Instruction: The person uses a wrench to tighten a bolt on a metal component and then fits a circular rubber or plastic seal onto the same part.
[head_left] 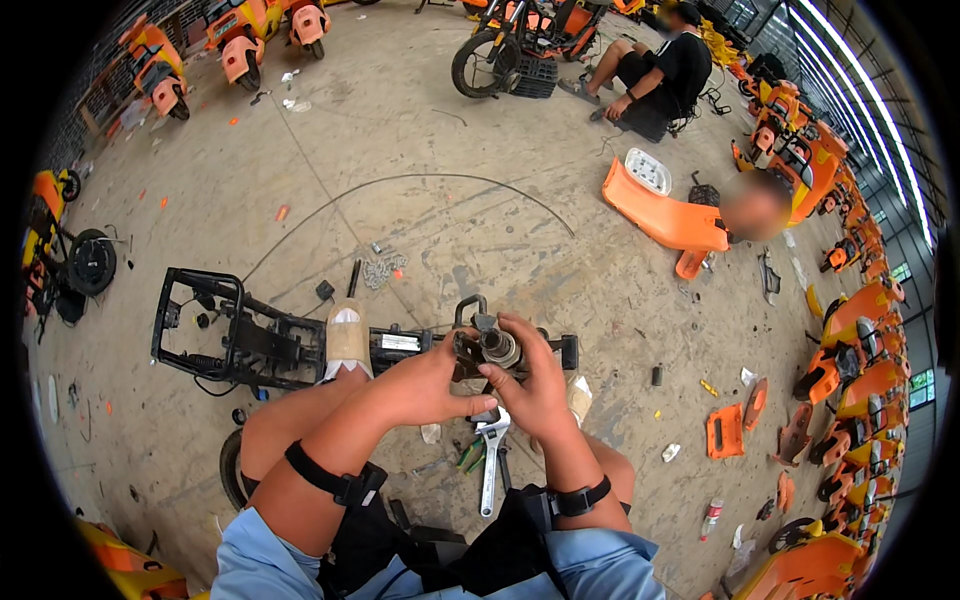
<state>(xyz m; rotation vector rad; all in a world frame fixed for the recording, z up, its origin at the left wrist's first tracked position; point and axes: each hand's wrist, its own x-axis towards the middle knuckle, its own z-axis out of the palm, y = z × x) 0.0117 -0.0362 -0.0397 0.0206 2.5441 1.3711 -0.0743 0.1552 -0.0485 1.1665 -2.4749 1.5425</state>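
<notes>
A stripped black scooter frame lies across in front of me, its neck end between my hands. At the neck stands a greyish round metal collar with a ringed, tube-like top. My right hand curls round this collar, thumb on the near side and index finger over the far side. My left hand holds the black neck bracket just left of the collar, its thumb stretched toward my right hand. Its fingertips are partly hidden. Below both hands lies a silver adjustable wrench, its jaw end close under my thumbs.
Green-handled pliers lie beside the wrench. A chain and a long curved cable are on the concrete floor. An orange body panel lies far right. Another person sits on the floor near a scooter. Orange scooters line the right side.
</notes>
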